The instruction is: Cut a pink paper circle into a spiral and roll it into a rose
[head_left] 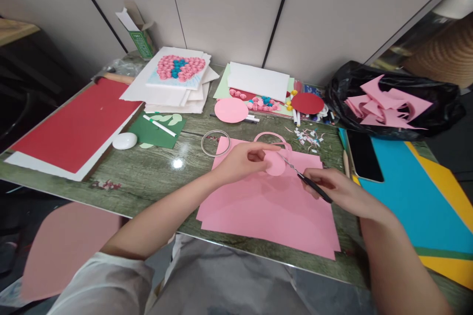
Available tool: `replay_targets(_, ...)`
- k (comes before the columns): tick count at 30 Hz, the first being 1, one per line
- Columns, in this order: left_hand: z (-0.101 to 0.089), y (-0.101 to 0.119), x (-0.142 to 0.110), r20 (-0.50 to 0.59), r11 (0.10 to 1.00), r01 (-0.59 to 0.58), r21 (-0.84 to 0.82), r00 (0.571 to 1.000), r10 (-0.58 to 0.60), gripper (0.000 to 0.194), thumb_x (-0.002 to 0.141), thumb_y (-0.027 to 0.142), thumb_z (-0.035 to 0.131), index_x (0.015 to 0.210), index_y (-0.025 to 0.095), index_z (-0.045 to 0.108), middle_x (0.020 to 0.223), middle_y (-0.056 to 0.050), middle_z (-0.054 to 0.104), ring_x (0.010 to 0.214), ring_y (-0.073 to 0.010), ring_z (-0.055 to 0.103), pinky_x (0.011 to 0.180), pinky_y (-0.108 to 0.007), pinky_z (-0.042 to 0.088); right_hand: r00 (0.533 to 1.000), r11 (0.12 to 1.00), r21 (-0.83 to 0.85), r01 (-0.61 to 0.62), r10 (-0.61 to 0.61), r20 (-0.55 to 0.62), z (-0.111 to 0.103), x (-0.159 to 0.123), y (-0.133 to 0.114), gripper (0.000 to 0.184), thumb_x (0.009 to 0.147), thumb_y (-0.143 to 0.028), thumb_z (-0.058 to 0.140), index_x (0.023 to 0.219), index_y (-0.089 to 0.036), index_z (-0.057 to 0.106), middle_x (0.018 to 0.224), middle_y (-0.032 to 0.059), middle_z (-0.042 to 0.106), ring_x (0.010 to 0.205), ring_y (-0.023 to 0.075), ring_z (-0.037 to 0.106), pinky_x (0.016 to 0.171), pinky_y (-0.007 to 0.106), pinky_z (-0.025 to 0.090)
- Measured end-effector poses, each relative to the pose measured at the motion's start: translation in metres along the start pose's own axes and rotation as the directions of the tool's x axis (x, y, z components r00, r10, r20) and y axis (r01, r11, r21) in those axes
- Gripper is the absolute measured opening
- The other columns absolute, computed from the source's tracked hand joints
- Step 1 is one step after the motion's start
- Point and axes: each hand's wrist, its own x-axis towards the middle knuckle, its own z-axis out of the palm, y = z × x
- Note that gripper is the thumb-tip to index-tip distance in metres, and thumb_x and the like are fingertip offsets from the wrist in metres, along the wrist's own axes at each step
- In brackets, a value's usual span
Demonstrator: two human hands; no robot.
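Note:
My left hand (pixel 246 161) pinches a small pink paper piece (pixel 275 165) with a rounded outline. A thin pink paper strip (pixel 271 136) curls up behind it in a loop. My right hand (pixel 328 184) grips black-handled scissors (pixel 312 187), whose blades meet the edge of the paper piece. Both hands are above a stack of pink paper sheets (pixel 258 206) at the table's front edge. A ring-shaped tape roll or hoop (pixel 203 146) lies left of my left hand.
Pink scraps (pixel 388 103) fill a black plastic bag (pixel 338 88) at the right. A phone (pixel 365 155) lies on blue paper (pixel 417 202). Red paper (pixel 77 123), a white mouse-like object (pixel 124 141) and green paper (pixel 162 133) are at the left. Behind sits a flower-covered panel (pixel 180 69).

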Motion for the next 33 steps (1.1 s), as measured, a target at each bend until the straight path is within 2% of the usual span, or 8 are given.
replay_targets(6,-0.003,0.002,0.000,0.067,1.000,-0.017,0.019,0.998,0.016,0.041,0.074,0.010,0.055,0.113,0.020,0.062,0.074,0.001,0.052,0.062,-0.0073,0.044,0.056,-0.019,0.039,1.000,1.000,-0.012,0.011,-0.011,0.022,-0.002,-0.002,0.002,0.028,0.089,-0.035,0.039,0.067,-0.019,0.047,0.061,-0.0022,0.044,0.060,0.0128,0.042,0.057,0.025,0.032)
replay_targets(10,-0.004,0.003,0.000,0.096,0.999,-0.010,0.034,0.995,0.007,0.040,0.077,0.011,0.052,0.115,0.021,0.061,0.093,-0.005,0.060,0.067,-0.0083,0.048,0.059,-0.020,0.043,1.000,1.000,-0.003,0.015,-0.015,0.018,-0.003,-0.002,0.003,0.026,0.087,-0.034,0.043,0.067,-0.019,0.048,0.061,-0.0019,0.046,0.059,0.0127,0.041,0.056,0.025,0.032)
replay_targets(13,-0.004,0.002,0.000,0.103,0.999,-0.013,0.038,0.995,0.009,0.039,0.077,0.013,0.053,0.114,0.021,0.061,0.107,-0.007,0.060,0.074,-0.0097,0.051,0.062,-0.021,0.044,1.000,1.000,-0.011,0.012,-0.012,0.011,-0.003,-0.003,0.002,0.023,0.085,-0.032,0.045,0.067,-0.019,0.050,0.061,-0.0021,0.046,0.059,0.0125,0.041,0.055,0.024,0.032)
replay_targets(20,-0.005,0.006,-0.001,0.123,0.996,-0.039,0.081,0.992,0.029,0.039,0.077,0.011,0.052,0.113,0.021,0.061,0.112,-0.007,0.060,0.074,-0.0103,0.052,0.059,-0.021,0.039,1.000,0.997,-0.079,0.016,-0.014,0.026,-0.004,-0.004,0.003,0.026,0.087,-0.034,0.043,0.066,-0.019,0.046,0.062,-0.0021,0.045,0.060,0.0127,0.041,0.055,0.024,0.031)
replay_targets(26,-0.006,0.008,0.000,0.101,0.994,-0.033,0.100,0.995,0.023,0.038,0.075,0.009,0.054,0.109,0.022,0.064,0.104,-0.006,0.063,0.087,-0.0162,0.056,0.069,-0.025,0.043,0.999,0.998,-0.057,0.016,-0.014,0.031,-0.004,-0.004,0.004,0.022,0.085,-0.029,0.047,0.066,-0.019,0.047,0.061,-0.0022,0.047,0.059,0.0125,0.041,0.055,0.024,0.031)
replay_targets(29,-0.002,0.005,0.000,0.032,1.000,-0.015,0.018,0.999,0.014,0.040,0.075,0.011,0.056,0.113,0.023,0.062,0.095,-0.004,0.064,0.082,-0.0149,0.057,0.069,-0.026,0.045,1.000,0.999,-0.046,0.012,-0.012,0.011,-0.004,-0.003,0.002,0.023,0.086,-0.030,0.044,0.066,-0.019,0.047,0.061,-0.0022,0.046,0.059,0.0125,0.042,0.055,0.024,0.032)
replay_targets(33,0.008,0.001,-0.001,-0.114,0.989,0.030,-0.146,0.992,-0.047,0.047,0.073,0.014,0.063,0.119,0.020,0.055,0.071,0.001,0.059,0.066,-0.0104,0.056,0.063,-0.024,0.048,0.999,0.999,-0.042,0.001,-0.003,-0.052,-0.002,-0.001,-0.002,0.024,0.085,-0.029,0.043,0.063,-0.020,0.046,0.061,-0.0022,0.047,0.060,0.0130,0.045,0.057,0.024,0.034)
